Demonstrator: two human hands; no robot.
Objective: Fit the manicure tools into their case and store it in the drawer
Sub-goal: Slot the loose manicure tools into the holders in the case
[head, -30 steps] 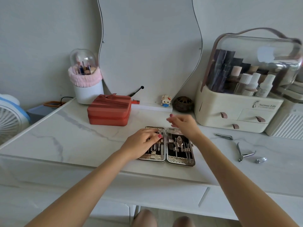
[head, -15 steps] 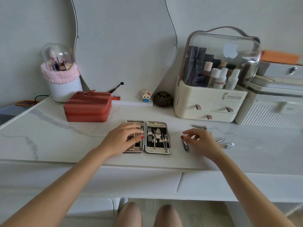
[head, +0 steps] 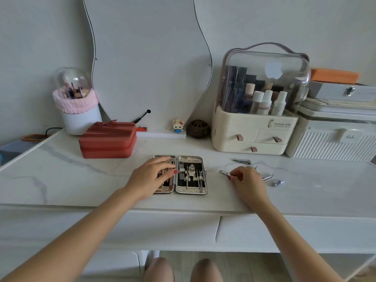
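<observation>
Resting flat on case's left half, left hand (head: 151, 176) has fingers spread, gripping nothing. Manicure case (head: 191, 175) lies open on marble-veined desk (head: 81, 180), mesh-textured metal rims, black lining w/ steel tools. Right hand (head: 247, 180) pinches slim steel tool (head: 224, 173) btwn fingertips, just right of case. Two clippers (head: 242, 161) (head: 278, 182) lie loose nearby.

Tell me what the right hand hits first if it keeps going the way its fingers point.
The right hand points left, gripping a metal tool. Straight on, the open manicure case comes first, probably its right edge; depth is unclear.
</observation>
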